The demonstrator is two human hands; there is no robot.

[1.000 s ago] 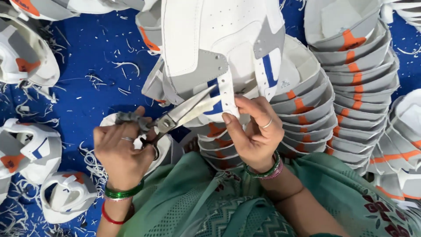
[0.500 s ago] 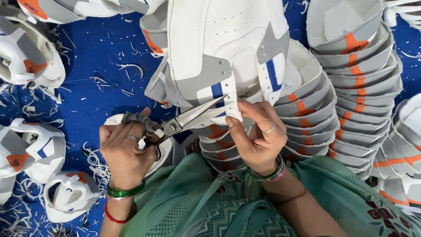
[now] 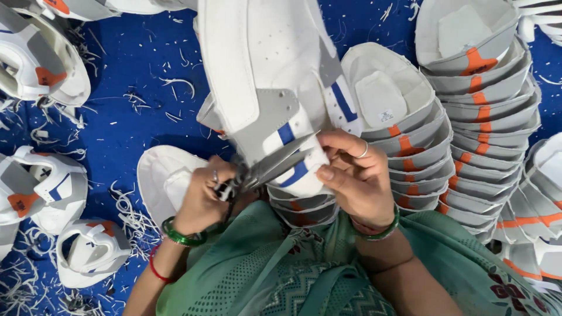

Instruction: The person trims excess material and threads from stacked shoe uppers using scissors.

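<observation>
Scissors [image 3: 266, 169] sit gripped in the left hand [image 3: 205, 196], blades apparently closing on the edge of a white shoe upper [image 3: 263, 76], which the right hand [image 3: 354, 175] pinches above stacked uppers [image 3: 480, 111].

White shoe upper [image 3: 263, 76] with grey panel and blue stripes; white stacked uppers [image 3: 480, 105] with orange tabs at right; blue floor cloth [image 3: 140, 76]; green patterned garment [image 3: 281, 275]; green bangles [image 3: 182, 237].

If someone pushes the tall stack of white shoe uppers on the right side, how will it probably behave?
The stack of shoe uppers would probably lean or slide apart, since it is tall and already slanted. Each piece looks thin and nested, so likely light and flexible.
</observation>
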